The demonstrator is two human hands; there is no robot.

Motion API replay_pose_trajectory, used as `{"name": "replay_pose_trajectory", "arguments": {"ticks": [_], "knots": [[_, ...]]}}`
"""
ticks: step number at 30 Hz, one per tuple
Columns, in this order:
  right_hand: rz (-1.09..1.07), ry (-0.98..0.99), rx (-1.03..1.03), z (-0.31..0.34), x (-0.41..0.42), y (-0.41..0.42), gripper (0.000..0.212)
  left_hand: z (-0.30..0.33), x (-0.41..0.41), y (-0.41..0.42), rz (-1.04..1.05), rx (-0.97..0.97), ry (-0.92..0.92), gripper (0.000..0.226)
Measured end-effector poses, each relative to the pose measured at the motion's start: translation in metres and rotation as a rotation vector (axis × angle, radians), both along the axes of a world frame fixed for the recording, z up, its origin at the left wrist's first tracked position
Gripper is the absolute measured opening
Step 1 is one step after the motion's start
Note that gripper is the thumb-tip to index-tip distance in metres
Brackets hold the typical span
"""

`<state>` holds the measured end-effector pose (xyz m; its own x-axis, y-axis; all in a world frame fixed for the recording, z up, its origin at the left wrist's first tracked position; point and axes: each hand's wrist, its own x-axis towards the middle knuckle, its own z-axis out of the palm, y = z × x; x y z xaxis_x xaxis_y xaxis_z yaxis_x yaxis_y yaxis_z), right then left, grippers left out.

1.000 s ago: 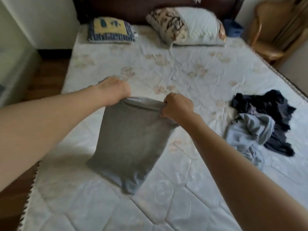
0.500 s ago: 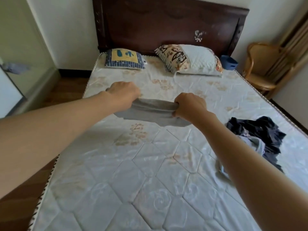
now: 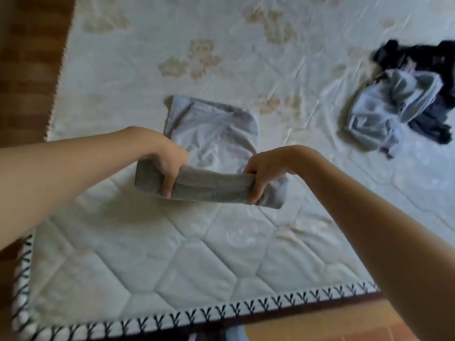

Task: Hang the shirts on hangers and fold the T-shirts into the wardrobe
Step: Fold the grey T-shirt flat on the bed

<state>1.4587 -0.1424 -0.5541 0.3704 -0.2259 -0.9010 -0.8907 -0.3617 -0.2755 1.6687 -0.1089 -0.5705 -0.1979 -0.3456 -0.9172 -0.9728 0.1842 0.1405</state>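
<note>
Mattress [image 3: 152, 262], gray T-shirt [image 3: 211, 134], no writing

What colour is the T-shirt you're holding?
Grey T-shirt, plain, seen in the head view.

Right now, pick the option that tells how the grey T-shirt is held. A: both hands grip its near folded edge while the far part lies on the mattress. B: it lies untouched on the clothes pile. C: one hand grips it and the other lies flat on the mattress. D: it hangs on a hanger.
A: the left hand and right hand each curl round the near fold of the grey T-shirt, whose far part lies on the mattress.
</note>
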Motion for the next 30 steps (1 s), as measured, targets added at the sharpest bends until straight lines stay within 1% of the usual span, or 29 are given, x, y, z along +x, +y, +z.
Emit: {"name": "replay_pose_trajectory", "arguments": {"ticks": [4, 6, 7, 9, 11, 12, 14, 17, 22, 24, 26, 30], "knots": [[0.008, 0.057, 0.306, -0.034, -0.011, 0.038, 0.02, -0.034, -0.013, 0.041, 0.044, 0.343, 0.025, 0.023], [0.04, 0.08, 0.415, -0.047, -0.015, 0.051, 0.02, -0.048, -0.017, 0.056, 0.058, 0.512, 0.043, 0.022], [0.059, 0.088, 0.447, -0.053, -0.016, 0.056, 0.021, -0.053, -0.018, 0.061, 0.064, 0.566, 0.048, 0.023], [0.066, 0.102, 0.485, -0.063, -0.018, 0.062, 0.023, -0.06, -0.02, 0.067, 0.079, 0.601, 0.058, 0.026], [0.042, 0.107, 0.458, -0.072, -0.019, 0.062, 0.02, -0.065, -0.019, 0.068, 0.103, 0.569, 0.066, 0.031], [0.025, 0.105, 0.429, -0.075, -0.018, 0.059, 0.019, -0.067, -0.017, 0.067, 0.116, 0.523, 0.07, 0.03], [-0.001, 0.099, 0.346, -0.08, -0.016, 0.05, 0.021, -0.071, -0.012, 0.06, 0.127, 0.369, 0.085, 0.025], [0.006, 0.08, 0.188, -0.084, -0.009, 0.031, 0.021, -0.073, -0.001, 0.04, 0.144, 0.152, 0.093, 0.027], [0.027, 0.06, -0.006, -0.091, 0.0, -0.01, 0.039, -0.073, 0.013, -0.002, 0.244, 0.044, 0.115, 0.02], [0.005, 0.039, -0.046, -0.096, 0.0, -0.026, 0.034, -0.076, 0.017, -0.017, 0.252, -0.012, 0.116, 0.029], [-0.025, 0.008, -0.096, -0.1, -0.001, -0.04, 0.022, -0.078, 0.019, -0.033, 0.257, -0.082, 0.123, 0.033], [-0.152, -0.06, -0.208, -0.108, -0.004, -0.06, 0.017, -0.079, 0.025, -0.06, 0.27, -0.209, 0.123, 0.035]]}}
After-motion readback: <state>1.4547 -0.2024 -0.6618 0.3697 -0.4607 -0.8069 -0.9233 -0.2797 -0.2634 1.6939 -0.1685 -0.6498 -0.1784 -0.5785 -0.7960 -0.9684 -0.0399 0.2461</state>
